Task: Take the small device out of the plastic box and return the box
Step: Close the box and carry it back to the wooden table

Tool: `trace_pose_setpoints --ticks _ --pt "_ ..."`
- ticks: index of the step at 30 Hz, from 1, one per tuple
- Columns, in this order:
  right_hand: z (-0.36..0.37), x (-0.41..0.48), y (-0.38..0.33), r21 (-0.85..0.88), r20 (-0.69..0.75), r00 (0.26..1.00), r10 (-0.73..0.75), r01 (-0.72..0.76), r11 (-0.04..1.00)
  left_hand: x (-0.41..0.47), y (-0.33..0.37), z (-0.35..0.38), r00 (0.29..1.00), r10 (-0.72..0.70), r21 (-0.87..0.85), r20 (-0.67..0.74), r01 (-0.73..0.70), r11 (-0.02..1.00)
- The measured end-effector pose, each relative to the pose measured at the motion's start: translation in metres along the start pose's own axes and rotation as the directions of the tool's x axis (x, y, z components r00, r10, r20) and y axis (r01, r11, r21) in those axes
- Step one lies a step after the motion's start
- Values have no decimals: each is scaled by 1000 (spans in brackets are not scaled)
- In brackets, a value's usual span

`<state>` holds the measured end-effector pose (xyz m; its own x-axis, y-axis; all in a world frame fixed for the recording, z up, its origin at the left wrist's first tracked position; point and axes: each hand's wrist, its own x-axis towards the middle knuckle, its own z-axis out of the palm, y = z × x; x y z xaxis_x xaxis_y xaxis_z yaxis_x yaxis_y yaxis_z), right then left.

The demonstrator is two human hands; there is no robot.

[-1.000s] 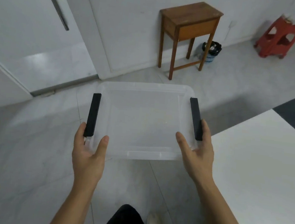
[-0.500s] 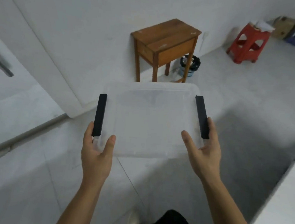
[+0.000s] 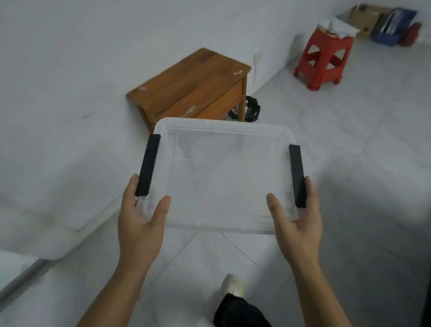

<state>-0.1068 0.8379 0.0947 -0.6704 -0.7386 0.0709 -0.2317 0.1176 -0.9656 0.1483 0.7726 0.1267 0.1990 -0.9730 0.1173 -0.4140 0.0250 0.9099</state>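
Note:
I carry a clear plastic box [image 3: 221, 174] with a lid and two black side latches in front of me, above the floor. My left hand [image 3: 140, 216] grips its near left corner, thumb on top. My right hand [image 3: 296, 220] grips the near right corner beside the black latch [image 3: 296, 175]. The box looks empty through the lid. The small device is not in sight.
A small wooden table [image 3: 192, 88] stands against the white wall just beyond the box, with a black-bagged bin [image 3: 250, 109] under it. A red plastic stool [image 3: 322, 58] with papers stands further right. Cardboard and blue folders [image 3: 393, 25] lie in the far corner. My foot [image 3: 232, 284] steps on the tiled floor.
I have walked forward and turned right with the box. The wooden table is now much closer, right behind the box, and the white table on my right has left view.

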Motion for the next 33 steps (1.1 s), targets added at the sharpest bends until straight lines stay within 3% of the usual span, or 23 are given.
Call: trace_pose_setpoints --ticks 9,19,24,27,33 --pt "126 214 -46 -84 120 990 -74 84 993 200 16 73 990 -98 -51 -103 93 994" --pt "291 425 -50 -355 217 976 9 70 932 444 -19 182 964 -256 -21 -74 255 967" --pt "350 520 -52 -423 254 967 -14 124 898 543 -24 214 963 -268 27 10 268 963" --pt "384 562 -45 -439 288 958 -4 136 888 581 -33 233 943 -332 62 -11 332 941" --pt "461 652 -20 -426 538 842 42 229 875 625 -56 275 878 -452 100 -158 469 877"
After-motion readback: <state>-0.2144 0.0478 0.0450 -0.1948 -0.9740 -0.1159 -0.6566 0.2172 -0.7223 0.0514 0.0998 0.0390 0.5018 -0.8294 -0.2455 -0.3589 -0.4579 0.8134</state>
